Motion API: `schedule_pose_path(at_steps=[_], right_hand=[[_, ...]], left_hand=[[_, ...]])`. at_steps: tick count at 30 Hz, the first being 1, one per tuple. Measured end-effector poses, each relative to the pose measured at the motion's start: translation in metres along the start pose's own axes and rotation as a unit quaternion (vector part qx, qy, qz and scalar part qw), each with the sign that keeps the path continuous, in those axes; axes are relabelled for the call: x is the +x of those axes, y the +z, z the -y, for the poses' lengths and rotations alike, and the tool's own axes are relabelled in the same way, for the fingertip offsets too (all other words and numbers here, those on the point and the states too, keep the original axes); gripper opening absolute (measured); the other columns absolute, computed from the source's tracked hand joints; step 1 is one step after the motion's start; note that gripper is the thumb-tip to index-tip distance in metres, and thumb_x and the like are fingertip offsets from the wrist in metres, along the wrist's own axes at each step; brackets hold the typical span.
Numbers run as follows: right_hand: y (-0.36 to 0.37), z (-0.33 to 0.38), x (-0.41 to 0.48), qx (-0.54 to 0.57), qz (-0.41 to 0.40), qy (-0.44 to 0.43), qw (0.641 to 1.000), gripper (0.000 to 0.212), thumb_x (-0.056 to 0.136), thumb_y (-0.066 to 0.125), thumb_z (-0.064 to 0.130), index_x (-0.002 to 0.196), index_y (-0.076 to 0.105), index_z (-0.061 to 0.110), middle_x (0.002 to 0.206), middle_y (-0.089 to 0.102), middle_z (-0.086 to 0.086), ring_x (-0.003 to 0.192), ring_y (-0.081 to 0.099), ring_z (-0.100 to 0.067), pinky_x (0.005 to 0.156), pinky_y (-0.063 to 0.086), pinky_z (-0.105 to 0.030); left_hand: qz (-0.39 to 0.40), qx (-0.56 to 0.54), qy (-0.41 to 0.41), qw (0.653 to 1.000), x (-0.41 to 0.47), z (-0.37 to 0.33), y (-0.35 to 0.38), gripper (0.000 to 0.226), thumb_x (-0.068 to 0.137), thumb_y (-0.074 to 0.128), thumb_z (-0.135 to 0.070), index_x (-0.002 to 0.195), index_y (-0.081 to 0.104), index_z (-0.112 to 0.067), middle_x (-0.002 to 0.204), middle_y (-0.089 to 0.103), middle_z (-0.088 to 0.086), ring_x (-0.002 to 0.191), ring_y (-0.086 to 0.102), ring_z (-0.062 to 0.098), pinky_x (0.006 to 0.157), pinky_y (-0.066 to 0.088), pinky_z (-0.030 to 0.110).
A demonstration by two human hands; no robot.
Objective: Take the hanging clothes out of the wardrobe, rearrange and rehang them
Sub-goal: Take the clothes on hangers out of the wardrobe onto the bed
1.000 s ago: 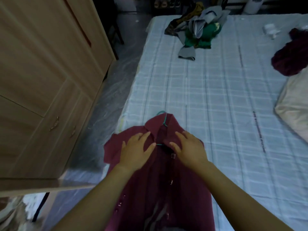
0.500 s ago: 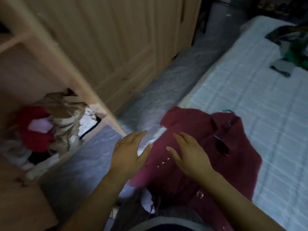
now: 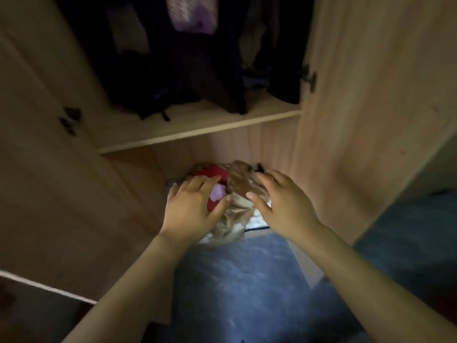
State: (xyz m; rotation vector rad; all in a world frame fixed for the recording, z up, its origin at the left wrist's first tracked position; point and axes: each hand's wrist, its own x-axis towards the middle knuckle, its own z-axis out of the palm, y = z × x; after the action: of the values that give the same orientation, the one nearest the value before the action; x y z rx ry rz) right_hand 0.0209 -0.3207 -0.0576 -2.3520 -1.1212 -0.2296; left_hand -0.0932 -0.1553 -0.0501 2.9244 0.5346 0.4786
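The open wardrobe fills the view. Dark hanging clothes fill its upper section, with a pale purple patterned garment among them. A crumpled pile of clothes, red, brown and beige, lies in the bottom compartment. My left hand and my right hand are both stretched out in front of that pile with relaxed, spread fingers. Neither hand holds anything. I cannot tell whether they touch the pile.
The left wardrobe door and the right door stand open on either side of my arms. A wooden shelf separates the hanging section from the bottom compartment. Grey floor lies below.
My hands left the maroon shirt on the bed. My view swung left to the open wardrobe, and both hands now reach toward its bottom compartment.
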Motion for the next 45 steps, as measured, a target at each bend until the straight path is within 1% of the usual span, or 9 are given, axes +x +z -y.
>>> schedule_pose_path(at_steps=[7, 11, 16, 20, 25, 29, 36, 41, 45], right_hand=[[-0.020, 0.089, 0.173, -0.015, -0.090, -0.130, 0.987, 0.068, 0.088, 0.033, 0.058, 0.128, 0.055, 0.007, 0.130, 0.054, -0.015, 0.119, 0.052, -0.033, 0.096, 0.044, -0.042], [-0.053, 0.126, 0.276, -0.024, -0.141, -0.201, 0.969, 0.059, 0.094, 0.037, 0.052, 0.138, 0.043, 0.014, 0.142, 0.042, -0.007, 0.129, 0.040, -0.026, 0.100, 0.038, -0.036], [-0.089, 0.150, 0.406, -0.034, -0.197, -0.269, 0.942, 0.057, 0.095, 0.037, 0.051, 0.140, 0.039, 0.015, 0.143, 0.039, -0.005, 0.128, 0.040, -0.022, 0.098, 0.037, -0.033], [-0.126, 0.169, 0.506, -0.032, -0.235, -0.321, 0.917, 0.057, 0.095, 0.037, 0.051, 0.140, 0.039, 0.016, 0.143, 0.039, -0.005, 0.128, 0.039, -0.022, 0.095, 0.040, -0.033], [-0.175, 0.191, 0.606, -0.024, -0.289, -0.375, 0.880, 0.053, 0.095, 0.041, 0.049, 0.136, 0.044, 0.015, 0.135, 0.044, -0.004, 0.123, 0.042, -0.020, 0.090, 0.041, -0.031], [-0.216, 0.210, 0.673, -0.031, -0.347, -0.385, 0.855, 0.050, 0.095, 0.044, 0.046, 0.132, 0.048, 0.013, 0.132, 0.047, -0.006, 0.122, 0.042, -0.022, 0.092, 0.039, -0.031], [-0.267, 0.235, 0.740, -0.065, -0.442, -0.389, 0.806, 0.049, 0.092, 0.050, 0.045, 0.131, 0.050, 0.014, 0.137, 0.044, -0.006, 0.127, 0.038, -0.025, 0.102, 0.032, -0.033], [-0.302, 0.260, 0.769, -0.119, -0.452, -0.374, 0.801, 0.054, 0.090, 0.050, 0.048, 0.136, 0.044, 0.020, 0.144, 0.037, -0.005, 0.133, 0.031, -0.024, 0.107, 0.030, -0.041], [-0.327, 0.288, 0.796, -0.177, -0.470, -0.305, 0.809, 0.055, 0.090, 0.048, 0.052, 0.137, 0.041, 0.023, 0.144, 0.035, -0.002, 0.133, 0.029, -0.024, 0.103, 0.031, -0.046]], left_hand=[[-0.109, 0.069, -0.025, 0.991, 0.099, 0.098, -0.106, 0.073, 0.081, 0.020, -0.067, 0.131, 0.052, -0.024, 0.124, 0.058, 0.005, 0.113, 0.054, 0.032, 0.098, 0.039, 0.051], [-0.186, 0.071, -0.011, 0.980, 0.178, 0.138, -0.159, 0.072, 0.082, 0.021, -0.068, 0.130, 0.052, -0.025, 0.126, 0.058, 0.004, 0.115, 0.053, 0.029, 0.095, 0.042, 0.052], [-0.252, 0.067, -0.010, 0.965, 0.281, 0.173, -0.214, 0.072, 0.081, 0.019, -0.070, 0.133, 0.047, -0.028, 0.131, 0.053, 0.002, 0.118, 0.050, 0.024, 0.095, 0.042, 0.046], [-0.293, 0.067, -0.019, 0.953, 0.365, 0.193, -0.264, 0.066, 0.083, 0.025, -0.066, 0.133, 0.046, -0.028, 0.132, 0.051, 0.003, 0.110, 0.054, 0.023, 0.089, 0.044, 0.041], [-0.354, 0.062, -0.007, 0.933, 0.444, 0.209, -0.325, 0.079, 0.074, 0.020, -0.072, 0.131, 0.048, -0.026, 0.128, 0.052, 0.006, 0.110, 0.052, 0.025, 0.089, 0.045, 0.047], [-0.403, 0.065, 0.004, 0.913, 0.501, 0.227, -0.374, 0.072, 0.076, 0.024, -0.071, 0.129, 0.049, -0.028, 0.127, 0.052, 0.006, 0.114, 0.050, 0.024, 0.092, 0.045, 0.045], [-0.417, 0.055, 0.029, 0.907, 0.558, 0.246, -0.437, 0.065, 0.080, 0.029, -0.066, 0.131, 0.047, -0.029, 0.132, 0.047, 0.004, 0.119, 0.046, 0.023, 0.095, 0.042, 0.042], [-0.417, 0.051, 0.053, 0.906, 0.593, 0.257, -0.475, 0.068, 0.078, 0.030, -0.066, 0.134, 0.043, -0.029, 0.136, 0.042, 0.004, 0.123, 0.043, 0.023, 0.099, 0.041, 0.045], [-0.437, 0.003, 0.077, 0.896, 0.624, 0.275, -0.497, 0.069, 0.077, 0.030, -0.064, 0.135, 0.041, -0.029, 0.137, 0.041, 0.003, 0.125, 0.040, 0.024, 0.101, 0.039, 0.047]])
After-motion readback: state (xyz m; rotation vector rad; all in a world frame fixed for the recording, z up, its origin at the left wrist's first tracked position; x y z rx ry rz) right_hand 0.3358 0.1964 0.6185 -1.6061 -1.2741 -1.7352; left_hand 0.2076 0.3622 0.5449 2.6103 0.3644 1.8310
